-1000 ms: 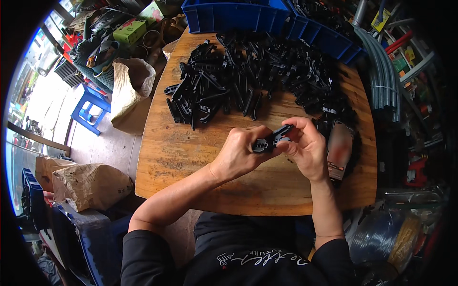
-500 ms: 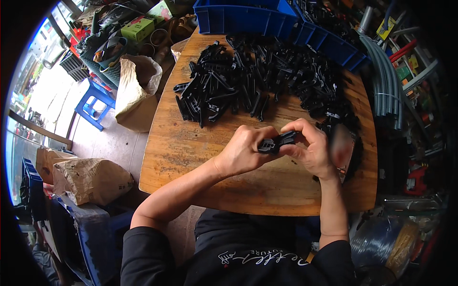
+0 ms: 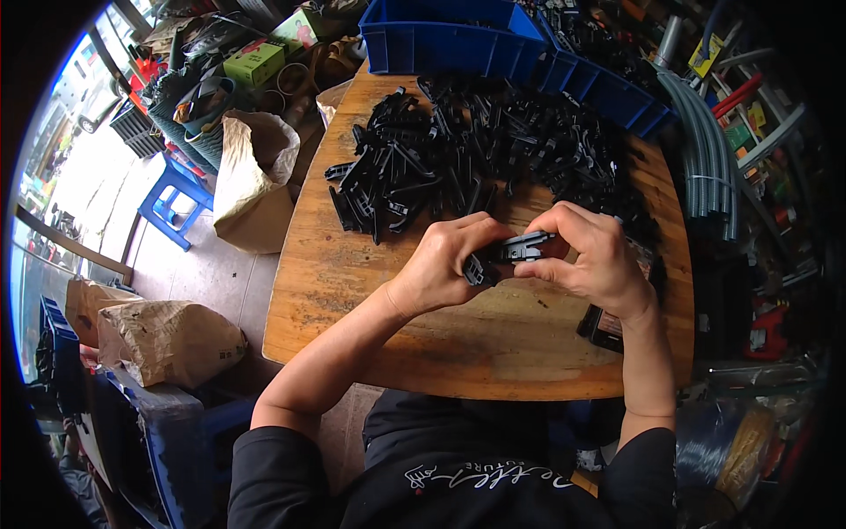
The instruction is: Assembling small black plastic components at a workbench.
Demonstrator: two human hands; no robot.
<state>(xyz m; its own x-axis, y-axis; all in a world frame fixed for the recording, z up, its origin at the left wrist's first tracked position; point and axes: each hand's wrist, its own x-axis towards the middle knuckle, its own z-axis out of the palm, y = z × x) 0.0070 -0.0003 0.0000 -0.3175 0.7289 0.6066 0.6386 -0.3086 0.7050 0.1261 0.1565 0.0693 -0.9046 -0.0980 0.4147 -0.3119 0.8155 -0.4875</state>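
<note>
Over the middle of the wooden table (image 3: 352, 300), my two hands are close together. My left hand (image 3: 445, 260) is closed around black plastic parts (image 3: 477, 271) whose ends stick out past the fingers; I cannot tell how many it holds. Between thumb and fingertips, my right hand (image 3: 595, 256) pinches another black plastic part (image 3: 526, 248), with a slotted, grooved face showing. That part lies right beside the ones in my left hand; whether they touch is unclear. Beyond my hands spreads a heap of similar long black plastic parts (image 3: 414, 167).
Blue plastic bins (image 3: 454, 44) stand at the table's far edge. Partly behind my right forearm lies a dark flat box (image 3: 604, 324). Brown paper sacks (image 3: 251, 194) and a blue stool (image 3: 176, 198) are on the left. Grey hoses (image 3: 705, 150) hang at the right.
My right hand has turned and shifted slightly right, and the part in it now shows its grooved face. The parts in my left hand have tilted downward.
</note>
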